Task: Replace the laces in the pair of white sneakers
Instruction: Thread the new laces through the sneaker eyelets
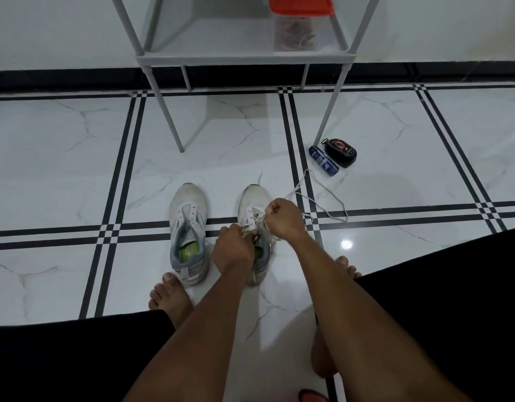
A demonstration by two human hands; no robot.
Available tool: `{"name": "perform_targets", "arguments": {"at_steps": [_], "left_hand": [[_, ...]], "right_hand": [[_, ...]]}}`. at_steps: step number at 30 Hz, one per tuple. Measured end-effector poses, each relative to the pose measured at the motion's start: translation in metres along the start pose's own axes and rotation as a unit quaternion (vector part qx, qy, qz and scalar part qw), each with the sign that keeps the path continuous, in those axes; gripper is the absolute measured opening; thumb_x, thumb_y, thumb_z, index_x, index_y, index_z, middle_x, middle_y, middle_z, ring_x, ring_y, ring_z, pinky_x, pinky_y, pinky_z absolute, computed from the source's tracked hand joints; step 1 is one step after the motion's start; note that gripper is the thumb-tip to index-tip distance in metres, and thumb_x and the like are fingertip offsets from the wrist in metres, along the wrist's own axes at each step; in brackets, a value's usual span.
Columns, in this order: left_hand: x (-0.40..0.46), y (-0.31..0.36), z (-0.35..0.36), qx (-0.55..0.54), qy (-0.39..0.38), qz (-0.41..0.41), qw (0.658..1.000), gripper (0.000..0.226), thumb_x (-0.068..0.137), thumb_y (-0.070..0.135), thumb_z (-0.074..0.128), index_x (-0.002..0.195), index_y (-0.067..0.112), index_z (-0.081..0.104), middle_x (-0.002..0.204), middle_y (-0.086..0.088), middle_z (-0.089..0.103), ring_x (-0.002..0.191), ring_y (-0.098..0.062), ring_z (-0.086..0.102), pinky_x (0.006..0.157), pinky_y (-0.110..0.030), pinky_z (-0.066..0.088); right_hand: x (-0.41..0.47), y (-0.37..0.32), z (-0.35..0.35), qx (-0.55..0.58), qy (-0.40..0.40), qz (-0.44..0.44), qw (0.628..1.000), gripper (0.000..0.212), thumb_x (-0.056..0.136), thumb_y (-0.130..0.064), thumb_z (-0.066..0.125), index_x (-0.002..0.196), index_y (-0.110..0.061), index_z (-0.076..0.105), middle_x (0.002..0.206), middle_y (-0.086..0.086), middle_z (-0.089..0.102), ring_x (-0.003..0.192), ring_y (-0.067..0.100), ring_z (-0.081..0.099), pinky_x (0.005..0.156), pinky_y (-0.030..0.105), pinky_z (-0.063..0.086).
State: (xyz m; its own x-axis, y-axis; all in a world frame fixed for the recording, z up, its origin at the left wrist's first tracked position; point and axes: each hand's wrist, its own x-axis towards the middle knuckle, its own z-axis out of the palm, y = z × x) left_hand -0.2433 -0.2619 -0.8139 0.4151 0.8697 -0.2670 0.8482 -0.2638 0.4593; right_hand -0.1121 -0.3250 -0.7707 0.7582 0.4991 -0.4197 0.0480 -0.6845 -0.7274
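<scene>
Sitting over the tiled floor (76,169), we face a grey shelf (244,58). Two sneakers (188,227) stand side by side between our bare feet (169,297). Our left hand (233,250) grips the right sneaker (255,198) at its tongue; our right hand (284,219) pinches its lace (323,198), which trails rightward across the floor toward two small polish containers (333,155).

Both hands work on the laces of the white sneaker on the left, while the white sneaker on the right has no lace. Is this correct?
Not quite: the sides are swapped. In the head view the left hand and the right hand work on the white lace of the white sneaker on the right, while the white sneaker on the left has no lace.
</scene>
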Motion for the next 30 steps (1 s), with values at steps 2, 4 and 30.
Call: {"name": "perform_targets", "arguments": {"at_steps": [2,4,30], "left_hand": [[0.003,-0.001,-0.004,-0.033,-0.022,-0.023,0.999,0.029,0.093,0.054,0.066,0.104,0.027,0.068,0.111,-0.001,0.069,0.102,-0.029,0.068,0.080,-0.035,0.052],[0.003,0.000,-0.007,-0.058,-0.043,-0.035,0.997,0.027,0.094,0.051,0.068,0.109,0.029,0.071,0.113,0.001,0.073,0.104,-0.027,0.069,0.077,-0.030,0.045],[0.002,-0.004,-0.011,-0.084,-0.074,-0.065,0.992,0.034,0.088,0.056,0.074,0.101,0.027,0.061,0.104,0.000,0.072,0.095,-0.027,0.066,0.073,-0.032,0.046]], "right_hand": [[0.009,-0.017,-0.016,0.074,-0.016,0.005,0.997,0.017,0.093,-0.010,0.059,0.083,-0.019,0.069,0.090,-0.004,0.077,0.086,0.015,0.073,0.075,0.031,0.056],[0.014,-0.036,-0.040,0.249,-0.074,0.040,0.965,0.019,0.102,-0.011,0.056,0.088,-0.013,0.069,0.090,-0.001,0.076,0.080,0.012,0.069,0.069,0.028,0.054],[0.005,-0.005,-0.027,0.101,-0.074,0.074,0.989,0.060,0.088,-0.059,0.080,0.094,0.001,0.076,0.088,0.014,0.072,0.077,0.020,0.066,0.075,0.039,0.060]]}}
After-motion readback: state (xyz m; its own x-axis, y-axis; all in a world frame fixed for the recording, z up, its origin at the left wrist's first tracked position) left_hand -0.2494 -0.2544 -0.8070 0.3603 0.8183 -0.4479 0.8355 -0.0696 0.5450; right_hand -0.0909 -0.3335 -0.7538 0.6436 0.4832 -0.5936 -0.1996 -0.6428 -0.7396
